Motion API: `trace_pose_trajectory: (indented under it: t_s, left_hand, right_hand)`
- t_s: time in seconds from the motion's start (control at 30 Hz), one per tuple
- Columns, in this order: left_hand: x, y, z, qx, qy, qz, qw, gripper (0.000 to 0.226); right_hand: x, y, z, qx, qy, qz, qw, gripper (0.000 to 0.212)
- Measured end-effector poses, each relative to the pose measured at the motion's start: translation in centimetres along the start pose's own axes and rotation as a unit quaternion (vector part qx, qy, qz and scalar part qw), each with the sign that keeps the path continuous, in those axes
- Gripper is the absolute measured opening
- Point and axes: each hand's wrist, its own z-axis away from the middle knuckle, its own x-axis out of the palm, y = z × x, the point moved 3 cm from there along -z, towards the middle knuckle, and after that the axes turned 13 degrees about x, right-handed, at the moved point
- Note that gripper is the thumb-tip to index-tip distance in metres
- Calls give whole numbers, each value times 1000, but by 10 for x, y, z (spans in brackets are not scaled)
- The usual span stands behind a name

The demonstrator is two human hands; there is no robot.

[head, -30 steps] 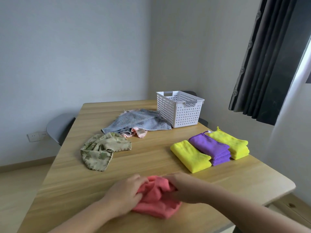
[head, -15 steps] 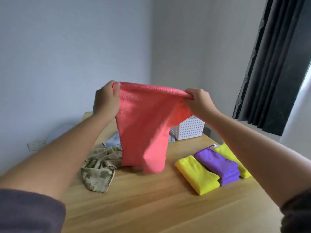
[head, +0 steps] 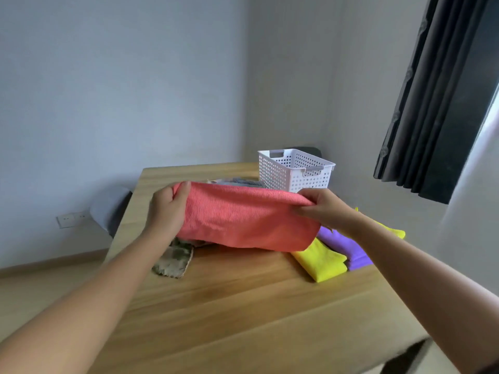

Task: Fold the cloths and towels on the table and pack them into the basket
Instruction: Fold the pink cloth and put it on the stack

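Note:
A coral-pink cloth (head: 248, 220) is stretched out above the wooden table (head: 243, 306). My left hand (head: 167, 209) grips its left top corner and my right hand (head: 321, 209) pinches its right top corner. The cloth hangs low, its bottom edge close to the tabletop. Behind it stands the white perforated basket (head: 294, 171). To the right lie a folded yellow cloth (head: 321, 261), a folded purple cloth (head: 345, 247) and another folded yellow cloth (head: 397, 232), partly hidden by my right arm.
A green patterned cloth (head: 174, 261) lies crumpled under the pink one at the left. A grey towel (head: 243, 181) peeks out behind it by the basket. A grey chair (head: 110, 209) stands left of the table; a dark curtain (head: 437, 98) hangs at the right.
The pink cloth went from a bundle on the table to being held up high and spread, and now my hands have brought it down low over the table.

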Motion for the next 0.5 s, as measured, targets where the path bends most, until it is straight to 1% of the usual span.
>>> trace_pose_trajectory:
  t_s: [0.07,0.17,0.23,0.27,0.33,0.4,0.43,0.5]
  left_hand:
    - [0,-14,28,-24,-23,6,999,35]
    - [0,-27,77,-55,-50,9,997,47]
    - [0,-34,106,-75,-52,20,996,46]
    - [-1,-36,117,-98,-49,22,994,45]
    - [0,-39,137,-134,-48,15,990,38]
    - [-1,-43,143,-158,-46,8,986,34]
    - [-1,-43,141,-162,-45,-1,986,35]
    - [2,-46,131,-148,-48,-28,987,41]
  right_hand:
    - [11,22,19,25,-32,-18,999,13]
    - [29,55,54,79,-104,-75,989,21]
    - [38,75,73,132,-174,-146,965,22]
    - [43,82,80,156,-207,-178,949,20]
    - [48,95,93,186,-244,-229,924,13]
    - [50,100,95,200,-240,-262,913,10]
    - [51,101,94,207,-224,-262,916,9]
    - [51,101,87,207,-168,-221,938,5]
